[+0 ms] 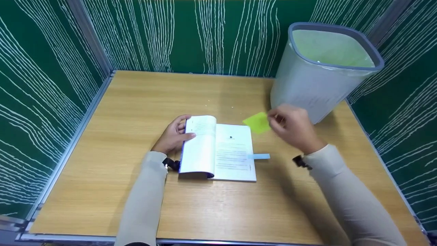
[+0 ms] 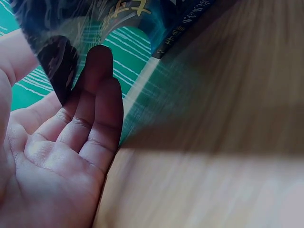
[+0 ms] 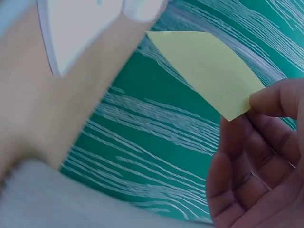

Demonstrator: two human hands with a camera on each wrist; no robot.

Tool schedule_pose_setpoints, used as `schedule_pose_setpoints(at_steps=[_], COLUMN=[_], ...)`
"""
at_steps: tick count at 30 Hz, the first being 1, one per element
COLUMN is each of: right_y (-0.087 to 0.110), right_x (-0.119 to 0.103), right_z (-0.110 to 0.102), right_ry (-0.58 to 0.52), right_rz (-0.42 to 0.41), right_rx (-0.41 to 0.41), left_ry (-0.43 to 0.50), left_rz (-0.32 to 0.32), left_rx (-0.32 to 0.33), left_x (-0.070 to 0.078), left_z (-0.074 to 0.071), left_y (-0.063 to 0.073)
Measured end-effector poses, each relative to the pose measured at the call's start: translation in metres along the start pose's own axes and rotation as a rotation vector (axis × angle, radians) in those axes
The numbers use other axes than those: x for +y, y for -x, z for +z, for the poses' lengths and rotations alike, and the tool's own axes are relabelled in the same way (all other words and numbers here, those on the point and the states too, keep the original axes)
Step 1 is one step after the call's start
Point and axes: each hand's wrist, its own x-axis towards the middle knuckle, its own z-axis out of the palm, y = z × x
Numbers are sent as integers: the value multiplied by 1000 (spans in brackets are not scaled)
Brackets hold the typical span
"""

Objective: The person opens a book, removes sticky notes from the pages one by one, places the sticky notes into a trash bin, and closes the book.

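Note:
An open book (image 1: 234, 164) lies on the table, its left pages lifted and curled over. My left hand (image 1: 172, 136) grips the left side of the book, thumb on the page and fingers behind the dark printed cover (image 2: 137, 19). A light blue strip (image 1: 261, 156) sticks out past the right page's edge. To the right of the book, my right hand (image 1: 293, 126) pinches a yellow-green sticky note (image 1: 257, 123) by one corner, held up in the air. In the right wrist view the sticky note (image 3: 204, 71) is between thumb and forefinger.
A tall white bin (image 1: 304, 89) with a grey rim and a liner stands at the table's back right, just beyond my right hand. Green walls with white streaks (image 1: 184, 34) enclose the wooden table (image 1: 119, 102). Tiny white specks lie behind the book.

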Motion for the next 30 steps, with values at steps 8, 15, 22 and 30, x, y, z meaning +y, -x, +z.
schedule_pose_setpoints(at_steps=[8, 15, 22, 30], right_y=[-29, -58, -82, -96], right_x=[-10, -4, 11, 39], right_z=[-48, -79, -110, -123], right_ry=[112, 176, 272, 304], right_rz=[-1, -32, 94, 345], right_rx=[54, 192, 352, 425], left_ry=[14, -5, 2, -33], left_rz=[6, 11, 5, -6], left_rx=[-7, -13, -6, 8], left_x=[0, -2, 0, -1], left_z=[-2, -2, 0, -1], left_y=[0, -1, -1, 0])
